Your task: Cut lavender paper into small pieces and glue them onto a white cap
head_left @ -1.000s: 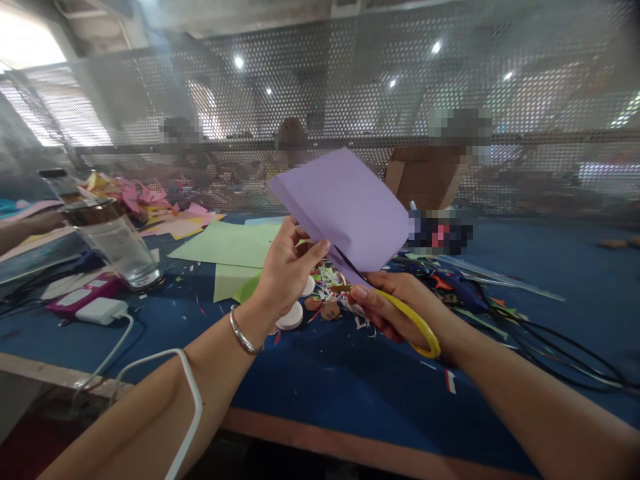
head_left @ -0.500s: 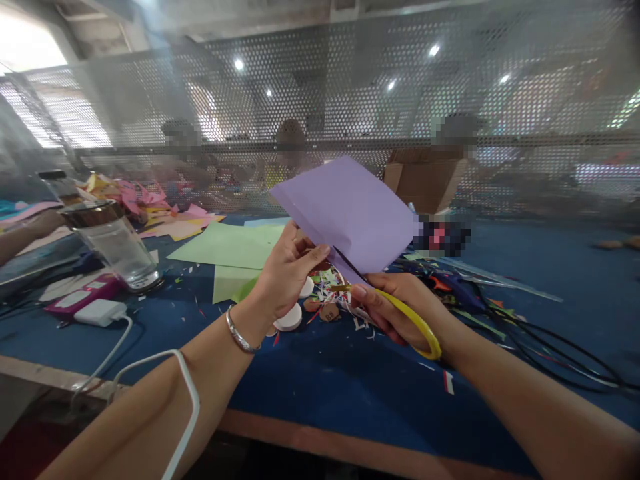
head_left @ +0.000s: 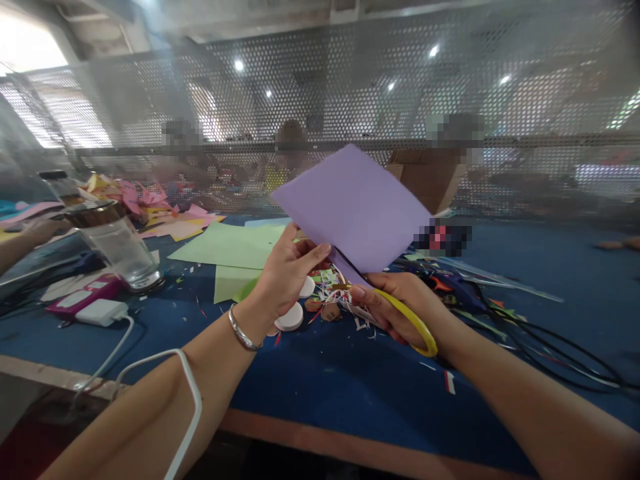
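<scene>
My left hand (head_left: 289, 270) pinches the lower left edge of a purple sheet of paper (head_left: 355, 203), thumb on top. The sheet is tilted up above the table. My right hand (head_left: 400, 307) is closed round yellow-handled scissors (head_left: 417, 327). Their dark blades lie along the sheet's lower edge, pointing at my left thumb, with a narrow strip of purple on the near side. Beneath my hands are paper scraps (head_left: 345, 293) and white round discs (head_left: 290, 317). My right fingers partly hide the handles.
Green paper sheets (head_left: 230, 248) lie left of my hands. Further left stand a glass bottle (head_left: 120, 243) and a purple power strip (head_left: 85, 297) with a white plug and cable. Black cables (head_left: 540, 347) run at right. A cardboard box (head_left: 433, 177) and a perforated screen (head_left: 350, 87) are behind.
The purple sheet has opened out a little, its far and right corners shifting up and right. Both hands stay in nearly the same place, the scissors barely moved.
</scene>
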A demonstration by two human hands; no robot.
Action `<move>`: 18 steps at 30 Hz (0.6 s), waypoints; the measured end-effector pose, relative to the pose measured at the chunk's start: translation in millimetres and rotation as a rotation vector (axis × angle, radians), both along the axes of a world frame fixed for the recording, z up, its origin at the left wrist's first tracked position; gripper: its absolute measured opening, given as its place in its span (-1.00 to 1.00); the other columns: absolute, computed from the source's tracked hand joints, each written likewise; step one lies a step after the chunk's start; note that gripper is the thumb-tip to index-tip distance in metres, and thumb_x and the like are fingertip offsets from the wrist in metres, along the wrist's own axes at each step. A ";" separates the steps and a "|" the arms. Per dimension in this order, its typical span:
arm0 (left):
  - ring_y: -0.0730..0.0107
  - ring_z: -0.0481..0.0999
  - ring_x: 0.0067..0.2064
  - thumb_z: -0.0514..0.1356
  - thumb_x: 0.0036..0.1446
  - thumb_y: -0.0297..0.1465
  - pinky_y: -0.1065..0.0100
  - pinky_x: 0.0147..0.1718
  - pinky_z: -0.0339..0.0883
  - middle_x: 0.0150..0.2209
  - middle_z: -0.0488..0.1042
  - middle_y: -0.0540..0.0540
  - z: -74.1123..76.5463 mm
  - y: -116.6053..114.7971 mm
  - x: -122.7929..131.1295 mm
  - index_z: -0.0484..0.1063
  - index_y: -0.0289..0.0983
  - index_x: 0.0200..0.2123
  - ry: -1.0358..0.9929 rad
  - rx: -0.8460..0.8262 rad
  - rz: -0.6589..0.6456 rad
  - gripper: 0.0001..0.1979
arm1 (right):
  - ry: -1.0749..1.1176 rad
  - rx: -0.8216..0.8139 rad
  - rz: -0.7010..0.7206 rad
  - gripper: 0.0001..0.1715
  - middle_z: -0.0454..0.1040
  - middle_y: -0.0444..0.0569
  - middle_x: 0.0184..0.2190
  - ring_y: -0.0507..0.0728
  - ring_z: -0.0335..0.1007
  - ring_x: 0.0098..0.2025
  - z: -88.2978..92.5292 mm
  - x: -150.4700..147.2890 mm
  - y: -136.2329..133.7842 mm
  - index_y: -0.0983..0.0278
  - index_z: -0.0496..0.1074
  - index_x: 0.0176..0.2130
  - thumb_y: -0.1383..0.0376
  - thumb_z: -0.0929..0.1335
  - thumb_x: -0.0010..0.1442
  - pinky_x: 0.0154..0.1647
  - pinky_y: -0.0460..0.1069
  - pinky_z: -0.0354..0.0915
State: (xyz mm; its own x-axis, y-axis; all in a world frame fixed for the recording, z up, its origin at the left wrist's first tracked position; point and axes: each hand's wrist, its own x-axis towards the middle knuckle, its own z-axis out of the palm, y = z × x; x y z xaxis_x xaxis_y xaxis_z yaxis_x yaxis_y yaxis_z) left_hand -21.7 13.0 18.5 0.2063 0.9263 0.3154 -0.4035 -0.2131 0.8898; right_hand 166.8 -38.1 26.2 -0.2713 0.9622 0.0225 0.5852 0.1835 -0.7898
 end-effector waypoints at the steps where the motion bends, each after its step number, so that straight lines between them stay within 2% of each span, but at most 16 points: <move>1: 0.49 0.47 -0.37 0.38 0.07 -0.44 0.38 -0.32 0.39 -0.32 0.51 0.00 -0.2 0.5 -0.2 0.33 -0.16 -0.08 0.008 0.001 0.002 -0.61 | 0.000 -0.002 -0.001 -0.44 0.27 -0.22 -0.74 -0.02 0.21 -0.75 -0.3 -0.1 0.0 0.22 0.23 -0.53 -0.13 0.33 0.22 -0.71 -0.12 0.09; 9: 0.49 0.46 -0.38 0.39 0.07 -0.42 0.37 -0.33 0.42 -0.35 0.49 0.01 -1.0 0.5 0.2 0.34 -0.16 -0.07 0.028 0.033 0.002 -0.61 | 0.054 -0.014 -0.043 -0.45 0.27 -0.22 -0.74 -0.04 0.14 -0.77 -2.1 -3.3 -1.7 0.22 0.28 -0.49 -0.16 0.31 0.21 -0.75 -0.13 0.05; 18: 0.51 0.48 -0.40 0.36 0.10 -0.47 0.38 -0.34 0.41 -0.31 0.51 0.02 2.4 2.0 -1.7 0.33 -0.15 -0.02 -0.018 -0.039 -0.115 -0.59 | 0.077 -0.042 -0.037 -0.38 0.23 -0.22 -0.75 -0.03 0.14 -0.77 -8.4 -1.3 4.9 0.22 0.32 -0.46 -0.26 0.28 0.15 -0.77 -0.12 0.06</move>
State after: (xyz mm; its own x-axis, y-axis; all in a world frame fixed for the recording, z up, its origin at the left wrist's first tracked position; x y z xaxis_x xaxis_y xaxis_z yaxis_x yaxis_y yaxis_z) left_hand -23.3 15.1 20.9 0.3064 0.9084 0.2846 -0.4396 -0.1301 0.8887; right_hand 165.5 -33.2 17.8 -0.2347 0.9721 0.0016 0.5278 0.1288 -0.8395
